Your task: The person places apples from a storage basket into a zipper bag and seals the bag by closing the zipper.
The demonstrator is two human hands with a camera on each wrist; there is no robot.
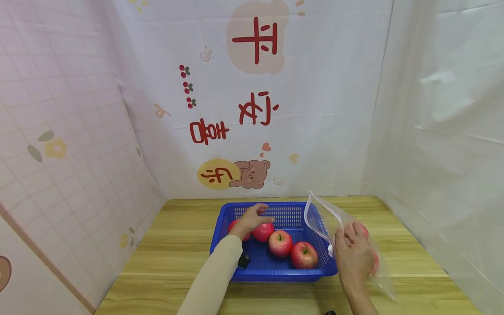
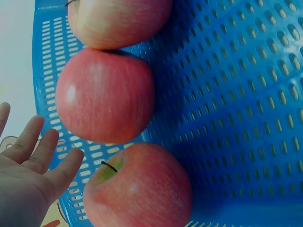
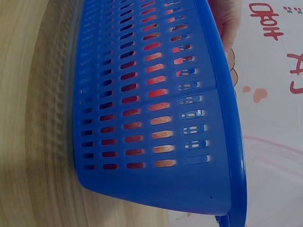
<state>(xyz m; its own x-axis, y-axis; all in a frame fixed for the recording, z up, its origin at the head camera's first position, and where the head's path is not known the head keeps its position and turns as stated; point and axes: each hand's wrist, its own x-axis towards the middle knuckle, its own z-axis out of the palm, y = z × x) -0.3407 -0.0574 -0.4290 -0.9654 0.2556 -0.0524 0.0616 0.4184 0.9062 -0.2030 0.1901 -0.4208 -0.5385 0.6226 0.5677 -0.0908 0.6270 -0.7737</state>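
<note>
My left hand [image 1: 252, 221] hovers over the left side of a blue basket [image 1: 271, 274], fingers spread and nothing in them. Red apples lie below it: one apple [image 1: 263, 232] close to the thumb and another partly hidden by the hand. In the left wrist view, the fingers [image 2: 45, 151] are beside two apples [image 2: 106, 94]. Farther right in the basket sit another apple [image 1: 280, 243] and a front apple [image 1: 305, 255]. My right hand [image 1: 352, 251] grips a clear zip bag [image 1: 382, 280] near its slider, its mouth gaping towards the basket. Red apples [image 1: 375, 262] show inside the bag.
The basket stands on a wood-grain table [image 1: 177, 245], with a printed white cloth [image 1: 330, 109] hanging behind and at the sides. A small dark object [image 1: 244, 261] shows inside the basket by the left sleeve. Another dark object [image 1: 330, 313] lies at the bottom edge.
</note>
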